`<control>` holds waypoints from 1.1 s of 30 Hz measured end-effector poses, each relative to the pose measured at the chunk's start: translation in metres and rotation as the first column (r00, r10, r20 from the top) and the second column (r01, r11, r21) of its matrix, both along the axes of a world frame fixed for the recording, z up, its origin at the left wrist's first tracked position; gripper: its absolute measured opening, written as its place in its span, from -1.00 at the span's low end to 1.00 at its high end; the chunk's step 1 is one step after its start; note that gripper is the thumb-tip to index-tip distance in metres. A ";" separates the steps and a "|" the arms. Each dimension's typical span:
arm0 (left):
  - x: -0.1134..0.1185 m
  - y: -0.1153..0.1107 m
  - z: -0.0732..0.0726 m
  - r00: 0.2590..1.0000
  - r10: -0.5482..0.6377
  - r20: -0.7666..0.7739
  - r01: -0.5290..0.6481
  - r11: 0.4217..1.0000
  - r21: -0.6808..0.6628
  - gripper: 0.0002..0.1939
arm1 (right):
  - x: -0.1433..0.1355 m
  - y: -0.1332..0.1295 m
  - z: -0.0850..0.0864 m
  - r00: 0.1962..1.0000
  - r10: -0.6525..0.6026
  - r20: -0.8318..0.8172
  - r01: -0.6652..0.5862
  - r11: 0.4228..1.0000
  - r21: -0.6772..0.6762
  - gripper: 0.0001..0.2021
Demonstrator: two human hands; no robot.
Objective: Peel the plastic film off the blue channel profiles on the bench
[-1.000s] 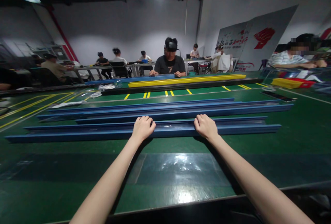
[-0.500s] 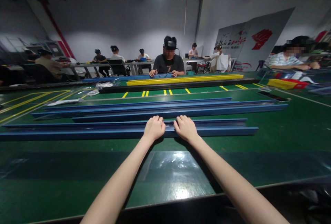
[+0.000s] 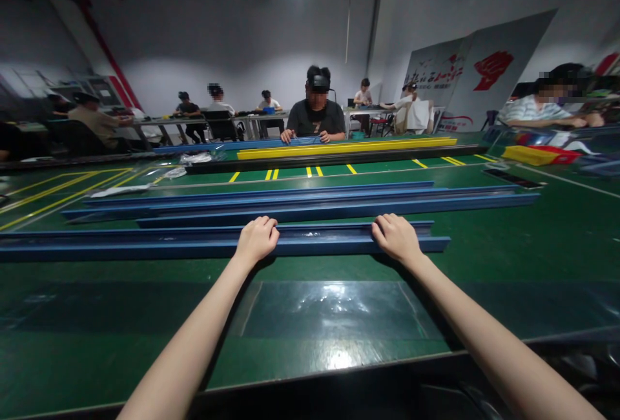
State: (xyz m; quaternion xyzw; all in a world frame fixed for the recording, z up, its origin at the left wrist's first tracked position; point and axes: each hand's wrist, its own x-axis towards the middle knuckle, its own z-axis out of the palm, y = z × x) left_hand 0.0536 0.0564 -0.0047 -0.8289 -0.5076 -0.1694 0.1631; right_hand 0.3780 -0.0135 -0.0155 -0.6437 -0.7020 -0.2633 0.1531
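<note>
A long blue channel lies across the green table, nearest to me. My left hand grips it left of the middle of the view, fingers curled over its far edge. Farther right, near the channel's right end, my right hand is wrapped over it in the same way. The two hands are well apart, with a shiny stretch of the channel showing between them. Behind it lie more blue channels, parallel and close together.
A yellow strip and a black strip lie farther back, before a seated person. A dark flat device and a yellow tray are at right. Clear film covers the near table.
My hands have moved apart, the left one leftward and the right one rightward. The near blue channel has slid to the left.
</note>
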 end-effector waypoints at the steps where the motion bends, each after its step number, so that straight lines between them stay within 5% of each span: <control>1: 0.000 -0.001 0.001 1.000 0.005 -0.009 -0.005 1.000 0.000 -0.70 | -0.001 0.000 0.000 1.000 -0.012 -0.007 0.012 1.000 0.007 -0.65; 8: 0.022 0.000 0.014 0.998 -0.007 -0.056 0.008 1.000 0.015 -0.71 | -0.009 0.002 -0.004 0.997 -0.048 -0.055 0.052 0.997 0.063 -0.66; 19: 0.113 -0.014 0.016 0.988 -0.155 0.011 0.155 0.986 -0.059 -0.72 | -0.047 0.011 -0.004 0.996 -0.037 -0.086 0.039 0.999 0.022 -0.67; 26: 0.125 -0.020 0.012 0.997 -0.048 0.063 0.057 0.985 -0.164 -0.75 | -0.052 0.014 -0.006 0.994 -0.033 -0.107 0.038 0.998 0.044 -0.70; 33: 0.132 -0.026 -0.004 0.992 0.040 0.120 -0.034 0.998 -0.047 -0.78 | -0.049 0.013 -0.011 0.992 -0.007 -0.123 0.017 0.996 0.084 -0.70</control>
